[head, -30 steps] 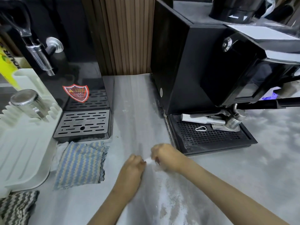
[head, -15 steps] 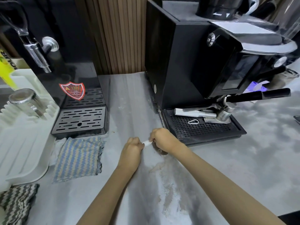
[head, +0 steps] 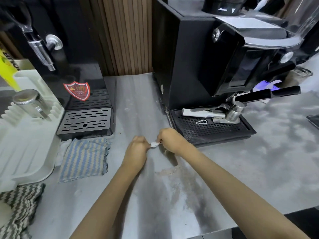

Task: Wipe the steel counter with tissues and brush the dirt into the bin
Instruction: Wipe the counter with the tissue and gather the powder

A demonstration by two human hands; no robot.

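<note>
A small white tissue [head: 154, 144] is pinched between both my hands over the steel counter [head: 134, 104]. My left hand [head: 138, 149] grips its left end and my right hand [head: 170, 139] grips its right end, just in front of the coffee machine's drip tray [head: 210, 128]. Most of the tissue is hidden inside my fists. Brownish powdery dirt [head: 172, 171] lies on the counter just below my right hand and trails toward the near edge. No bin shows in the head view.
A black coffee machine [head: 207, 57] with a portafilter [head: 238, 111] stands right of my hands. A black dispenser with a slotted tray [head: 86, 119] stands at the left. A striped blue cloth [head: 84, 159], a white rack [head: 22, 138] and a grey zigzag cloth [head: 19, 207] lie further left.
Both hands, still holding the tissue, have shifted slightly away from me toward the drip tray. More dirt now shows on the counter behind them.
</note>
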